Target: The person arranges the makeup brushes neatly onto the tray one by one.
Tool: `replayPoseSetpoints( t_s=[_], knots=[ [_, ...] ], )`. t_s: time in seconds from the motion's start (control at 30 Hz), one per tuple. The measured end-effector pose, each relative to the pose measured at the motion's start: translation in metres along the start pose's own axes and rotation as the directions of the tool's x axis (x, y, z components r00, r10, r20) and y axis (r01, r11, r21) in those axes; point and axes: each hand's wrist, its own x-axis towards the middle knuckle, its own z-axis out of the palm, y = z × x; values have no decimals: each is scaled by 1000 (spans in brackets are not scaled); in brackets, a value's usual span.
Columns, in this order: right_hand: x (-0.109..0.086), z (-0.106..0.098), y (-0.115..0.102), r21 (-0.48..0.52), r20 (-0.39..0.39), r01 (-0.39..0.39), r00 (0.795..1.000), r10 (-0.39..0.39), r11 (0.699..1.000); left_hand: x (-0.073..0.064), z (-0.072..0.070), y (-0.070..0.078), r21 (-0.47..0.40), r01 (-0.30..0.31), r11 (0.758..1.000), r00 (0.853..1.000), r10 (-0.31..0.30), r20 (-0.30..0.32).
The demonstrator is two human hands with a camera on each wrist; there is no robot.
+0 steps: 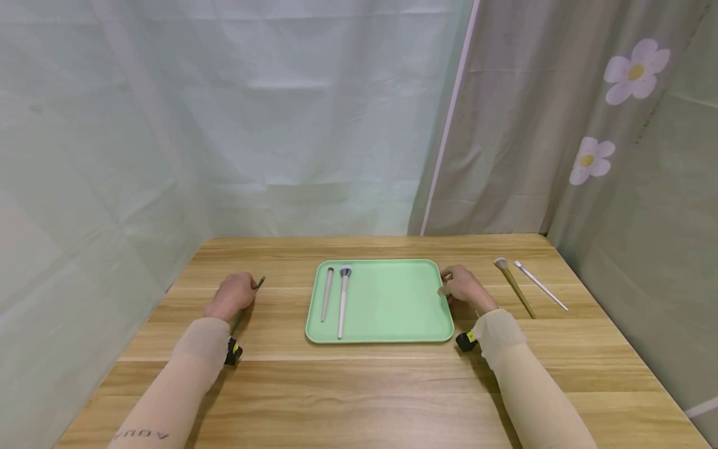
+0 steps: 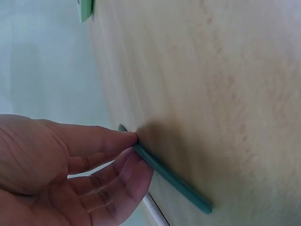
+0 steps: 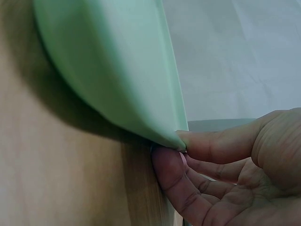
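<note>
At the left of the table in the head view, my left hand [image 1: 232,294] pinches a slim dark green stick [image 2: 171,178] between thumb and fingers. Its ends look rounded; whether it is a brush handle I cannot tell. My right hand [image 1: 464,288] grips the right rim of a light green tray [image 1: 392,302], thumb above and a curled finger below, as the right wrist view shows. Two makeup brushes lie side by side at the tray's left: a shorter pale brush [image 1: 326,298] and a longer white-handled brush [image 1: 343,305] with a fuller head.
Right of my right hand, a makeup brush with a gold-brown handle [image 1: 517,290] and a thin white brush [image 1: 541,286] lie on the wooden table [image 1: 348,399]. A white rod [image 2: 156,210] shows beyond my left fingers. Curtains [image 1: 314,125] hang behind the table.
</note>
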Motion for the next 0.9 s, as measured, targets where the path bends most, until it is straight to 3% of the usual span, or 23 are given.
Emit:
replayPoseSetpoints(
  t_s=[0.53, 0.9],
  knots=[
    [-1, 0, 1, -4, 6, 0, 1000, 0, 1000, -3, 0, 4, -23, -15, 1000, 999, 14, -36],
    [-1, -1, -1, -11, 12, -11, 1000, 11, 1000, 0, -1, 24, -63, -68, 996, 996, 64, -60]
  ],
)
